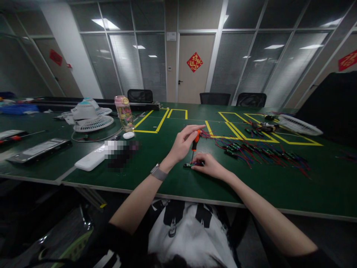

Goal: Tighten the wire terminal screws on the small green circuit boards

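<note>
My left hand (184, 143), a watch on its wrist, is closed around the top of an orange and black screwdriver (196, 140), its fingers stretched over the handle's end. The screwdriver stands nearly upright with its shaft pointing down at a small green circuit board (187, 165) on the table. Whether the tip sits in a screw is too small to tell. My right hand (209, 165) rests low on the table and pinches the board's right side, hiding part of it. Several similar boards with red and blue wires (262, 150) lie to the right.
Yellow tape rectangles (245, 139) mark the green table (167, 176). On the left are a white power bank (92, 159), a hard drive (41, 149), a white oval object (128, 135), a pink-lidded bottle (124, 115) and white fans (93, 121). Another white fan (299, 125) lies at right.
</note>
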`<state>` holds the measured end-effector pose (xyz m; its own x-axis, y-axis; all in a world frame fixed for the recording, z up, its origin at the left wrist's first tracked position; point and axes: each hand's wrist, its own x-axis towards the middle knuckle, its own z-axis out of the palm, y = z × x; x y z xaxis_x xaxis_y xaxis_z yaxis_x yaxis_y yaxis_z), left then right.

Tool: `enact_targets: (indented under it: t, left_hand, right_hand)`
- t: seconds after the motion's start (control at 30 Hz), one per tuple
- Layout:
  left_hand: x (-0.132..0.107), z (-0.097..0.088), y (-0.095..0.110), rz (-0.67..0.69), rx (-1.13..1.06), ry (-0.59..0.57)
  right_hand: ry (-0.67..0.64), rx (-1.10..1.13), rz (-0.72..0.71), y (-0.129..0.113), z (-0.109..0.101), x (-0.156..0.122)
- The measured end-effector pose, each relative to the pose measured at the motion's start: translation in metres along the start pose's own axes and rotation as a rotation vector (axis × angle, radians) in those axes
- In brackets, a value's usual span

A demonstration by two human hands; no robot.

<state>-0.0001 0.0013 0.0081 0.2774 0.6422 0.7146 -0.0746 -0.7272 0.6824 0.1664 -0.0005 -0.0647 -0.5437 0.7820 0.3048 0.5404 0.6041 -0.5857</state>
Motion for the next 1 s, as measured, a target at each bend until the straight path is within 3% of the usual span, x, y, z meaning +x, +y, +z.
enact_targets:
  t: [0.07,0.13,0.27,0.33,0.4,0.5,0.57,0.63,0.77,0.83,0.9,1.0]
  left_hand:
    - [0.0012,0.0001,-0.0014,-0.061,-0.164,-0.047]
    - [0.0013,0.0008,-0.0026,-0.088,-0.218,-0.022]
    - [-0.0026,0.002,-0.003,0.019,0.081,0.161]
    - [-0.0042,0.0018,-0.0029,0.052,0.185,0.19]
    - [-0.0041,0.0011,-0.0031,0.022,0.11,0.123]
    - [-0.0012,0.0001,-0.0044,-0.065,-0.198,-0.032]
    - [0.0003,0.0001,-0.0051,-0.101,-0.302,-0.067]
    - [0.0002,0.001,-0.0053,-0.093,-0.26,-0.027]
    - [-0.0037,0.0043,-0.0039,0.033,0.062,0.118]
    - [-0.0051,0.0055,-0.0031,0.067,0.165,0.113]
    - [-0.0047,0.0057,-0.0029,0.05,0.116,0.042]
    - [-0.0018,0.0043,-0.004,-0.03,-0.126,-0.051]
  right_hand:
    - [-0.001,0.001,0.003,-0.0003,-0.0001,0.0001]
    - [-0.001,0.004,0.011,-0.0006,-0.0002,0.0001]
    - [-0.004,0.006,0.024,-0.0009,-0.0009,0.0003]
    - [-0.011,0.003,0.022,-0.0006,-0.0012,0.0006]
    - [-0.018,0.005,0.02,0.0002,-0.0013,0.001]
    - [-0.025,0.023,0.025,0.0016,-0.0013,0.0019]
    - [-0.028,0.034,0.027,0.0023,-0.0013,0.0024]
    - [-0.031,0.038,0.028,0.0027,-0.0013,0.0028]
    - [-0.029,0.026,0.032,0.0026,-0.0014,0.003]
    - [-0.027,0.021,0.029,0.002,-0.0016,0.0029]
    - [-0.026,0.018,0.022,0.001,-0.0021,0.0026]
    - [-0.031,0.017,0.014,-0.0007,-0.0032,0.0022]
